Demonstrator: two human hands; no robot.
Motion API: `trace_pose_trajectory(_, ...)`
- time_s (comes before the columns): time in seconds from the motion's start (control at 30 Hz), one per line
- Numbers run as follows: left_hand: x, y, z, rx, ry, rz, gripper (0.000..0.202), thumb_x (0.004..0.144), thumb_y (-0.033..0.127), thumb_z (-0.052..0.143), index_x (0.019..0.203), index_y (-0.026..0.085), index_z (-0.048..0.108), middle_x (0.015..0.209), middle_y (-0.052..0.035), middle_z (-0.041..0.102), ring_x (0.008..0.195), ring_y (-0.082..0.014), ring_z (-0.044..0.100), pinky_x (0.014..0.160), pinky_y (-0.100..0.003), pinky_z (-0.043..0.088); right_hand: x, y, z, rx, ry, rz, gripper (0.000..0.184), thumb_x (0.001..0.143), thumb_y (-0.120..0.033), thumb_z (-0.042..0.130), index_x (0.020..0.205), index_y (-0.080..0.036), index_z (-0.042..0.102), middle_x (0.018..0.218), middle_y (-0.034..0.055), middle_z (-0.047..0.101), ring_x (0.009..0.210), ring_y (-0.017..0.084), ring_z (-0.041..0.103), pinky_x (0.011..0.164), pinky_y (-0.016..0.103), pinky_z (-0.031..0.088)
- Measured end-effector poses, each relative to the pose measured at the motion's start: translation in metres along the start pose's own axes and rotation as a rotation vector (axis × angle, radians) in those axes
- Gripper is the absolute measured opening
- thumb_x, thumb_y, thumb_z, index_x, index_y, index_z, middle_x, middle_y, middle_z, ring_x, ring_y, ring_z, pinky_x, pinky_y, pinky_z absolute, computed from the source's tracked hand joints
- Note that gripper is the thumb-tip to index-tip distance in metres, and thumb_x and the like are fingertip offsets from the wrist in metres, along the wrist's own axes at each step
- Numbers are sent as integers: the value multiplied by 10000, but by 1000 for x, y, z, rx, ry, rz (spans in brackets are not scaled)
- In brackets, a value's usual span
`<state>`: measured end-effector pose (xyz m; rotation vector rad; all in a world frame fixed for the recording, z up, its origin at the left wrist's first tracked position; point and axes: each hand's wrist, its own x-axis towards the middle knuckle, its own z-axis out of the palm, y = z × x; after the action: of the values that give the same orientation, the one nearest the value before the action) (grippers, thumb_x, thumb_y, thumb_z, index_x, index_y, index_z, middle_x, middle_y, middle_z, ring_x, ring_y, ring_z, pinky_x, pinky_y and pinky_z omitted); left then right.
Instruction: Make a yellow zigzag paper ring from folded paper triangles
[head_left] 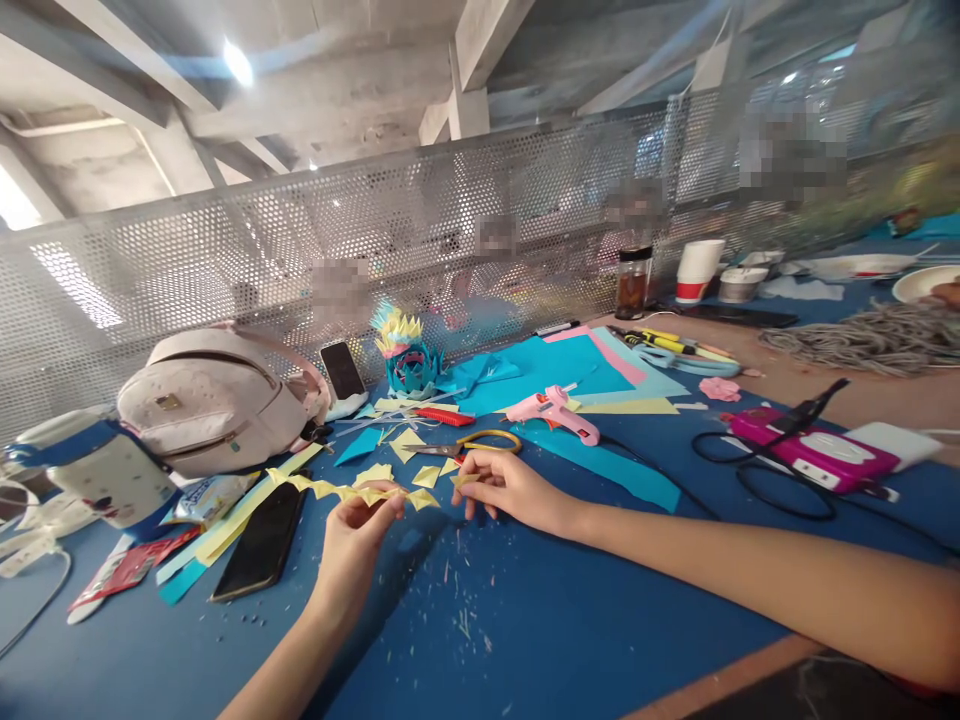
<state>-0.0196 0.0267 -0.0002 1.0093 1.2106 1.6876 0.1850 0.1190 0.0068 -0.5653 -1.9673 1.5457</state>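
Note:
A chain of folded yellow paper pieces is pinched between the thumb and fingers of my left hand. It stretches to the left, and its right end sticks out past my fingertips. My right hand has its fingers closed on a small yellow paper piece, partly covered by the fingers, a short way from the chain. Loose yellow paper pieces lie just beyond both hands. Scissors with yellow handles rest behind my right hand. A pink glue gun lies on its side farther back.
On the blue table are a black phone, a red cutter knife, blue paper sheets and a folded-paper model. A backpack stands left; a magenta power strip with black cables lies right. Perforated metal panels border the back.

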Motion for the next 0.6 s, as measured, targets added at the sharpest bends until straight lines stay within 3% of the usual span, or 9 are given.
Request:
trace_pose_trajectory(0.1,1,-3,-2,0,-7,-14,220,645,323,841,715,157,715,717,-9,627,667,-116,533,664,-213,438,-2,-2,2,-2,12,2,354,846,-521,627,853,-183,523,780,22,678,557,106,589,485,205,397)
trace_pose_trajectory(0.3,0,-2,-3,3,-39,-31,213,681,326,831,745,157,719,710,-1,608,680,-116,525,667,-214,424,0,5,2,-68,13,-32,310,774,-472,712,844,-174,663,713,-10,588,562,103,514,536,228,445)
trace_pose_trajectory(0.6,0,-4,-3,-38,-34,-73,232,660,323,853,739,153,718,763,-4,609,692,-104,520,679,-208,424,-6,0,3,-89,-3,-42,307,945,-433,441,785,-184,525,733,4,530,614,120,481,507,217,366)
